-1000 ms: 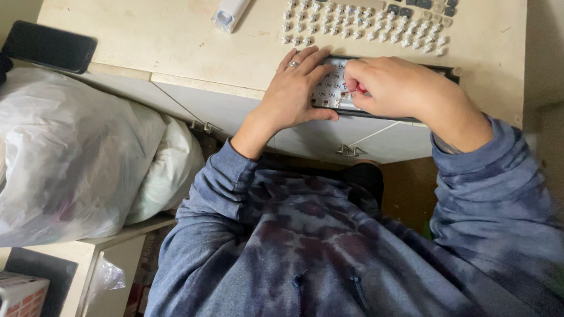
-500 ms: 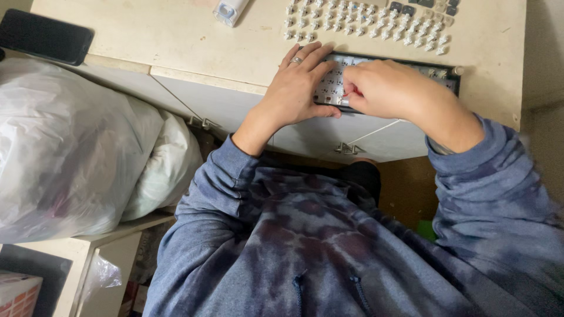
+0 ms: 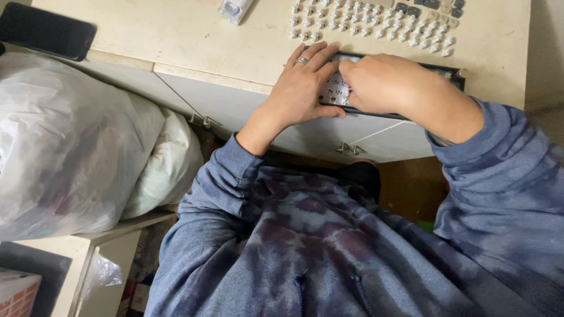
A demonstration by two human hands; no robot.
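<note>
While both hands work at the near edge of the desk, the step in hand looks like the seating or pulling of keys on a dark keyboard that lies along that edge, right of centre. The left hand lies flat across the keyboard's left end, fingers spread and relaxed, a ring on one finger; it presses the board down rather than grips it. The right hand is curled over the middle of the board, fingertips turned down onto the bare switch plate (whether it pinches a cap or a tool I cannot tell, since the knuckles hide the tips). Loose keycaps lie in rows just beyond the keyboard, mostly pale with a few dark ones at the far right. Farther left on the desk sit a small white gadget and a black phone. A stuffed plastic bag fills the near left, below the desk. By my judgement the next move calls for a firm, steady left hand and a precise right-hand action at a single switch, without knocking the sorted caps.
</note>
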